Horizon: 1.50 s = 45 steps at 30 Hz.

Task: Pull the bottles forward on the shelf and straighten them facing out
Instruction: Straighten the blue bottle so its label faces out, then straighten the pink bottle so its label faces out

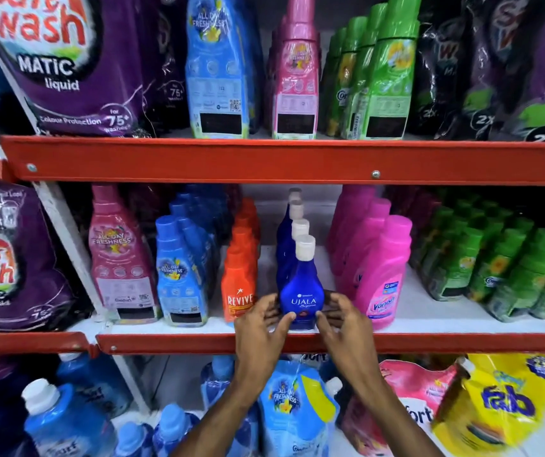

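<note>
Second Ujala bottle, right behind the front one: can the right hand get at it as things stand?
Probably yes. Both hands, left and right, flank the front Ujala bottle low down. The second Ujala bottle has open shelf on its right before the pink Vanish bottles, and nothing above its cap.

Readable brand names on packs and bottles across three shelves.
The dark blue bottle (pixel 301 300) reads "UJALA"; the orange bottle (pixel 239 291) "REVIVE"; the pink bottle (pixel 384 285) "Vanish". The big purple pouch (pixel 63 61) up top reads "wash MATIC liquid", "Colour Protection", "for 75+". The light blue bottle (pixel 178 275) and the pink pouch (pixel 117 258) say "ALL DAY FRESHNESS". The yellow pouch (pixel 502 404) below reads "fab".
</note>
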Each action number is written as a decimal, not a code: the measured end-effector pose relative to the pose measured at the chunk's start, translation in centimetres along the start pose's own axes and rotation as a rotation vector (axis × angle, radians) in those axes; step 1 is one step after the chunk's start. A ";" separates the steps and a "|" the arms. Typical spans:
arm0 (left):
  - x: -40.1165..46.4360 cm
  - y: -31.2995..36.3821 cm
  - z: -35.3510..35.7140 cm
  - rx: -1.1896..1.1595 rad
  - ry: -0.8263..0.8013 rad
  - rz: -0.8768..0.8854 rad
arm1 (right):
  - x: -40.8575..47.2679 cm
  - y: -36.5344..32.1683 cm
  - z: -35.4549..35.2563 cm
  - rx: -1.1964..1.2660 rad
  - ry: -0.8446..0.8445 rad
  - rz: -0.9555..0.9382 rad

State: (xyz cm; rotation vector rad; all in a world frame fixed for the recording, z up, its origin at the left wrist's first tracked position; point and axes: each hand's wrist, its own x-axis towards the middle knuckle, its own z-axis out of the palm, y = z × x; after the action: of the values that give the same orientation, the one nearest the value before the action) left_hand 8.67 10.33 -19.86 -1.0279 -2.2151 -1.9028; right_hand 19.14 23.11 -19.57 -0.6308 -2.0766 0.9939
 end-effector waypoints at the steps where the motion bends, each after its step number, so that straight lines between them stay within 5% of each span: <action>1: 0.0 0.0 0.0 0.008 0.000 -0.001 | 0.0 0.0 0.0 0.008 -0.003 0.001; 18: -0.7 -0.1 0.3 0.035 0.088 0.008 | -0.6 0.8 -0.5 0.130 0.016 -0.046; 24: -3.0 -0.5 2.3 0.149 0.382 0.322 | -2.5 2.7 -4.4 0.061 0.348 -0.150; 28: -3.8 1.4 6.5 0.151 0.210 0.386 | -1.1 4.4 -7.9 0.050 0.492 -0.038; 36: -1.8 4.5 11.4 0.167 -0.062 0.061 | 2.5 5.7 -11.4 -0.237 -0.002 0.061; 45: -1.6 4.2 11.8 0.246 -0.099 0.073 | 2.4 6.1 -12.5 -0.041 -0.064 0.074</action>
State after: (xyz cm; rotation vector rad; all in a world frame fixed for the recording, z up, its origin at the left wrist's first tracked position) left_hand 16.50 20.28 -19.82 -1.1637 -2.3530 -1.5342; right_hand 28.22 33.81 -18.17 -0.7094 -2.1486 1.0273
